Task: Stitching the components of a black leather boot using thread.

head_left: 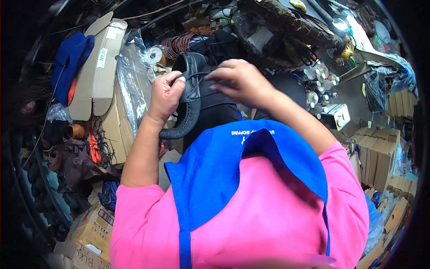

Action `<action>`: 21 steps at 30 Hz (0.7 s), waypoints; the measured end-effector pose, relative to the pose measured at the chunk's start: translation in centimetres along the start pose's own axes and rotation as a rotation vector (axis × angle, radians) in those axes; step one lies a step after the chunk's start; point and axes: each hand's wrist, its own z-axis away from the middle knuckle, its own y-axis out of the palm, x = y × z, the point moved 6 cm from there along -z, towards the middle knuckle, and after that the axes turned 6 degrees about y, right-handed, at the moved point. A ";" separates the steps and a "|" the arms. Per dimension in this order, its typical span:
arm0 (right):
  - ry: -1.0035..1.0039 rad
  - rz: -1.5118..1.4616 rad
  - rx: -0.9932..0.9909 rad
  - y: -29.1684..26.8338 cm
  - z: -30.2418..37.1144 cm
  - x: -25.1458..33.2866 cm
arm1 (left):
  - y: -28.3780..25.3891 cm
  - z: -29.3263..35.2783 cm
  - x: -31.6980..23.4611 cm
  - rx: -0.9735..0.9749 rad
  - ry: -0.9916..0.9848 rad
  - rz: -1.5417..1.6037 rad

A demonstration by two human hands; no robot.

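A black lace-up shoe [191, 101] is held up over my lap, its opening at the far end and its rounded toe curving toward me. My left hand [168, 95] is closed on the shoe's left side, with the thumb on top near the laces. A dark shoelace [201, 73] runs from the eyelets to the fingertips of my right hand [239, 80]. Those fingers are bent and slightly blurred, closed around the lace as far as I can see. The blue apron [210, 179] hangs over my pink shirt below the shoe.
Flattened cardboard [96, 71] and clear plastic wrap [134, 89] lie at the left, beside a blue cloth [69, 62]. Several small bottles [316, 85] stand at the right near a white tin [336, 115]. Cardboard boxes [376, 152] are stacked farther right. A dark, rough-edged bench [286, 31] stands ahead.
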 end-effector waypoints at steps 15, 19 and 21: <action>0.015 0.509 -0.071 2.9 0.3 -2.7 | 1.8 2.8 -0.7 0.041 -0.224 0.063; 0.233 0.168 -0.418 -1.0 -0.3 -5.7 | 2.3 2.2 -0.4 0.024 -0.117 -0.068; 0.402 -0.315 -0.563 -2.3 -0.7 -7.4 | 2.5 2.0 -0.5 0.061 -0.132 -0.193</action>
